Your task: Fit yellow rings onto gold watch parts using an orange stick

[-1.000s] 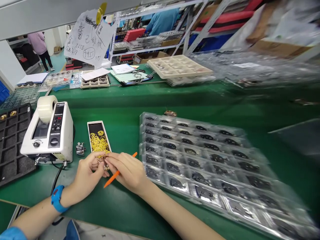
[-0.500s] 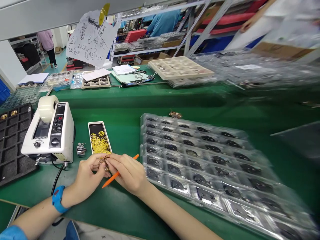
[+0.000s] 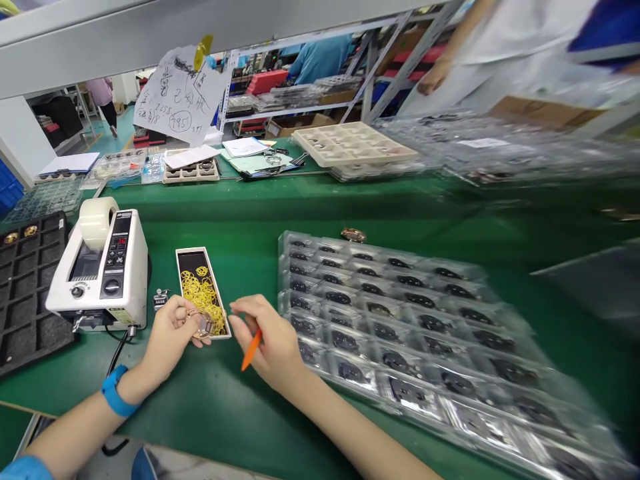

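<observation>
My left hand (image 3: pixel 167 337) pinches a round rose-gold watch case (image 3: pixel 204 327) over the near end of a narrow white box (image 3: pixel 229 325). The box holds many thin yellow rings (image 3: pixel 200 293). To the right, my right hand (image 3: pixel 275 343) is apart from the case, thumb and forefinger spaced. An orange pointed stick (image 3: pixel 251 350) is tucked in that hand, its tip directed down. Whether anything small is at the right fingertips I cannot tell. Another rose-gold watch part (image 3: pixel 353 235) lies behind the clear tray.
A clear tray of black parts (image 3: pixel 395 333) covers the right side of the bench. On the left stand a tape dispenser (image 3: pixel 113 267), a small tally counter (image 3: pixel 161 299) and a black compartment tray (image 3: pixel 35 293). A beige tray (image 3: pixel 355 141) rests on the back ledge.
My hands have separated. The left keeps the watch case, now turned to show its round face, while the right has moved away to the right with the orange stick.
</observation>
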The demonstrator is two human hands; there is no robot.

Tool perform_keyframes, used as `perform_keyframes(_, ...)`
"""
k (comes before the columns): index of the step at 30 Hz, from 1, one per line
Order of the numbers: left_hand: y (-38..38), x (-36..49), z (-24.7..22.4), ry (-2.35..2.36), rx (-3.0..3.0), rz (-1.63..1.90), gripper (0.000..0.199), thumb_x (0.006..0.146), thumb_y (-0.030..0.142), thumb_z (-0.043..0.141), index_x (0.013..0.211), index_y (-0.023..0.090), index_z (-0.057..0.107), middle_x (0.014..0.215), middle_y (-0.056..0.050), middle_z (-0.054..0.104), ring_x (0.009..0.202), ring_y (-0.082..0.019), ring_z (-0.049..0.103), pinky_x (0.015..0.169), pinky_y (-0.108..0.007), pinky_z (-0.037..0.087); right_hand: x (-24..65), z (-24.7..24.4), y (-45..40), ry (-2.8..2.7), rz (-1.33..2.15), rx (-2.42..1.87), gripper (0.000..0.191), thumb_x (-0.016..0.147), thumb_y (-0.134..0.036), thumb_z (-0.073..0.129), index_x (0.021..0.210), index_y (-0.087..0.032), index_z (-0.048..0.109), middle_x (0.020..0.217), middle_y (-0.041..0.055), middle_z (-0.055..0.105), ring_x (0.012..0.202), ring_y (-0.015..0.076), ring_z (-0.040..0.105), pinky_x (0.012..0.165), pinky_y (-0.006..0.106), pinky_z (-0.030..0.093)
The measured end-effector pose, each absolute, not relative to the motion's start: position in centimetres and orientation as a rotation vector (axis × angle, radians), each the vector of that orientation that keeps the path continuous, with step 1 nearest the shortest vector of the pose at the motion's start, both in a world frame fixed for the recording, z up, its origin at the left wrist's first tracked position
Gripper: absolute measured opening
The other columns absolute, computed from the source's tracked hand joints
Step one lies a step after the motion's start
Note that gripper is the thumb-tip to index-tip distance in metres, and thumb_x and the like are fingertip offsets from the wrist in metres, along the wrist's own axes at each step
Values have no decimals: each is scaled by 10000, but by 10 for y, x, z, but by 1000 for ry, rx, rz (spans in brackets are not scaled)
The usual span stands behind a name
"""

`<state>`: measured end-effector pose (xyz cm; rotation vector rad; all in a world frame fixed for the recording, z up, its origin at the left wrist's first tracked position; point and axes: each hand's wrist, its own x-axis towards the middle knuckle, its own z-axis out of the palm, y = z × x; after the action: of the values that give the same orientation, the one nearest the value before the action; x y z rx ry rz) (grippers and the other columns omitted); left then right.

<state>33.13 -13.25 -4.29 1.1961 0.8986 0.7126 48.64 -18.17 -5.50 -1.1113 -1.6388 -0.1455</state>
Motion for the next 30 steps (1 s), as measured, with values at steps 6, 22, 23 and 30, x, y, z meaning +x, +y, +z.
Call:
perform_keyframes(6,-132,332,-33,838,1139,604,467,633,451,736,823,116,471,605,-4,572,510,-113,584,514,-205,481,499,-47,-181,-1826,511,-1096,127,949,-140,422,885,-169,527,768,5,551,648,85,514,576,186,408)
perform_keyframes(22,-130,328,-32,822,1295,617,435,691,467,706,827,99,518,594,24,469,438,-29,403,425,-158,268,493,-44,-186,-1745,893,-1159,237,968,-303,350,796,-166,441,720,3,500,625,104,416,568,212,338)
perform_keyframes(23,-129,328,-31,820,1302,611,435,698,471,704,827,98,521,591,25,463,445,-29,403,431,-158,272,494,-44,-187,-1768,872,-1159,207,967,-283,345,819,-171,436,743,7,513,643,109,431,583,216,347)
perform_keyframes(30,-129,328,-31,780,1331,589,457,703,492,703,831,90,528,619,14,474,467,-28,403,447,-162,278,489,-48,-186,-1692,928,-1103,354,982,-372,318,705,-166,397,657,4,474,592,106,408,565,227,331)
